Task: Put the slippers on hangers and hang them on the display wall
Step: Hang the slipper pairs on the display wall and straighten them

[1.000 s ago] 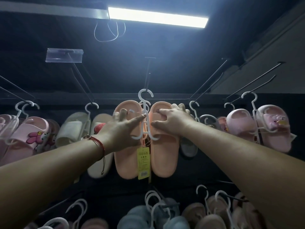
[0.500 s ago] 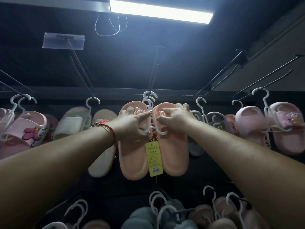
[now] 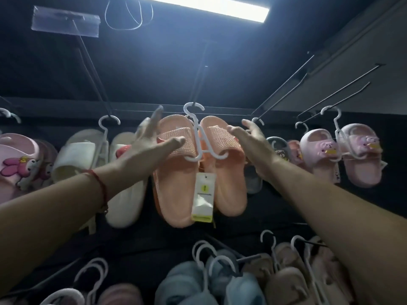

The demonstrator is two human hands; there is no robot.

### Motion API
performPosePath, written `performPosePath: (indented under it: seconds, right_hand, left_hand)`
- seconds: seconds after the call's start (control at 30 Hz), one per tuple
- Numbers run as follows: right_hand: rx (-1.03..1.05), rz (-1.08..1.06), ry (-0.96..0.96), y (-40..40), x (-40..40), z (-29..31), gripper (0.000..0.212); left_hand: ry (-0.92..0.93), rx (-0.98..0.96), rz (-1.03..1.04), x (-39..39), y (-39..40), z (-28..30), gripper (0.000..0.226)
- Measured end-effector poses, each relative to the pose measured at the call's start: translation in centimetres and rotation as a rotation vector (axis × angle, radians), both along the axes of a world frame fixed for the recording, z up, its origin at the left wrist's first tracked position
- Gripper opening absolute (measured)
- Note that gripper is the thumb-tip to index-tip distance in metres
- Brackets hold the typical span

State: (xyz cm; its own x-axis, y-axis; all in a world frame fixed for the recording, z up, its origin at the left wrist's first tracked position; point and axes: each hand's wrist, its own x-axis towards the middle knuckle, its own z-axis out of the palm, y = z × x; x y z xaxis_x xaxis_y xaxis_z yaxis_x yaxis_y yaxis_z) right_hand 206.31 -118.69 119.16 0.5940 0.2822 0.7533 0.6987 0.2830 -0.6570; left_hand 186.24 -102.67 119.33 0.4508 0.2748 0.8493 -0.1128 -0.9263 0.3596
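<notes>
View: head, single wide-angle camera worn by the person. Facing: forward and tilted upward at the display wall (image 3: pixel 286 194), with the ceiling light (image 3: pixel 204 7) at the top edge. Range: close, within arm's reach of the white hanger (image 3: pixel 199 137), which sits near centre. Coverage: slipper rows left, right and below that hanger; both forearms enter from the lower corners. No second view.

Orange slippers (image 3: pixel 187 172) on hanger (image 3: pixel 199 137), between open hands.
</notes>
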Motion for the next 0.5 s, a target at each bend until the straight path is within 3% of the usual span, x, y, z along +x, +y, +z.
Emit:
performPosePath:
  seconds: [0.1,0.2,0.27,0.33,0.4,0.5]
  right_hand:
    - [-0.021,0.150,0.177,0.5,1.9,0.0,0.125]
    - [-0.100,0.338,0.311,1.8,4.3,-0.1,0.131]
    - [-0.135,0.475,0.333,2.0,3.4,-0.4,0.118]
    - [-0.142,0.600,0.288,2.5,3.2,-0.9,0.094]
    - [-0.126,0.627,0.272,2.8,3.0,-1.4,0.077]
    - [-0.114,0.634,0.255,2.9,2.9,-1.6,0.063]
  left_hand:
    - [-0.115,-0.318,-0.122,0.3,-0.5,-0.4,0.110]
    - [-0.126,-0.565,-0.263,0.7,-1.3,-0.9,0.112]
    - [-0.123,-0.653,-0.283,1.2,-1.9,-0.9,0.108]
    - [-0.100,-0.705,-0.347,1.7,-2.3,-1.0,0.090]
    - [-0.066,-0.712,-0.409,2.5,-2.4,-1.1,0.061]
    - [-0.068,-0.712,-0.383,3.3,-2.4,-1.4,0.043]
